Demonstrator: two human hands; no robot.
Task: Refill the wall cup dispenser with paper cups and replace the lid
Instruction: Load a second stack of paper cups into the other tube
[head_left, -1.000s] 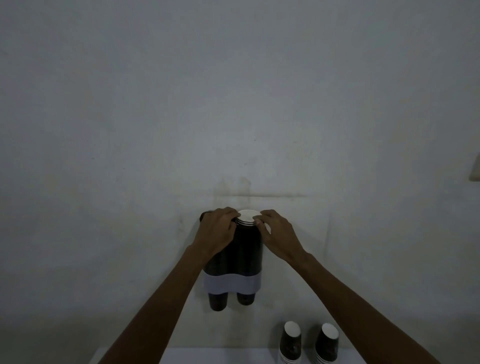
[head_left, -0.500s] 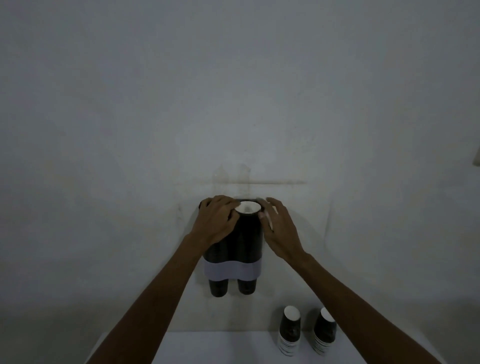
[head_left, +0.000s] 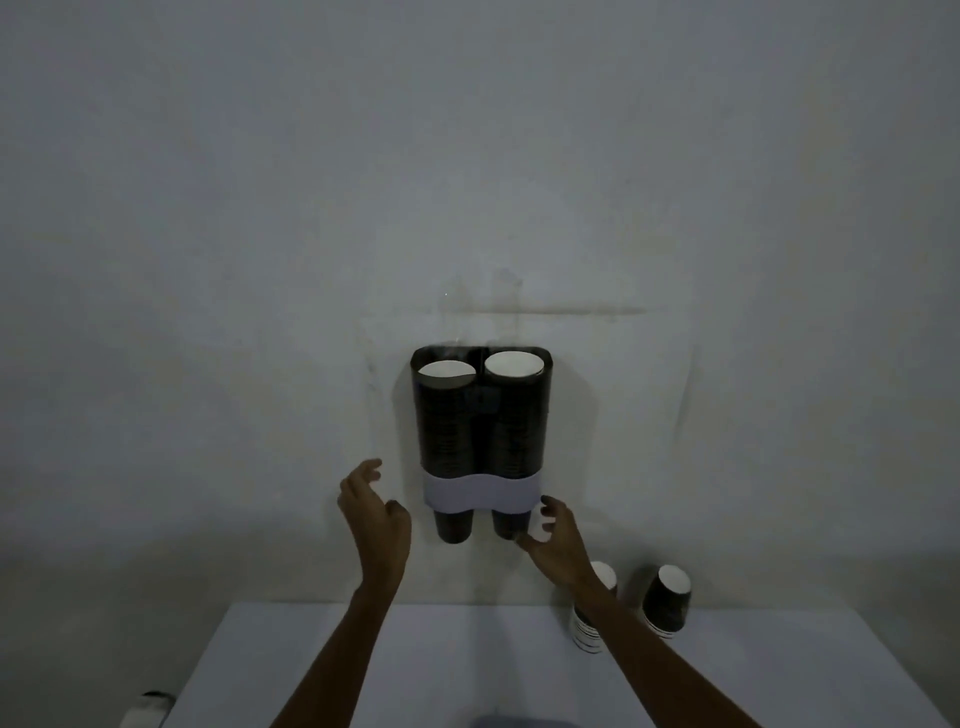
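A dark twin-tube cup dispenser (head_left: 480, 431) hangs on the wall with a white band across its lower part. Both tubes are uncovered at the top, and the white insides of the top paper cups show in the left tube (head_left: 445, 369) and the right tube (head_left: 513, 364). A dark cup bottom sticks out under each tube. My left hand (head_left: 375, 519) hovers open, just left of the lower end. My right hand (head_left: 553, 538) is below the right outlet with fingers apart, holding nothing. No lid is in view.
A white table (head_left: 467, 670) stands below the dispenser. On its right stand two short stacks of dark paper cups, one (head_left: 592, 623) partly behind my right forearm and one (head_left: 668, 603) further right. A dim object (head_left: 148, 709) lies at the table's lower left.
Both hands have dropped from the top of the dispenser to its lower end. The cup stacks now sit down inside the tubes. The view has tilted down, showing more table.
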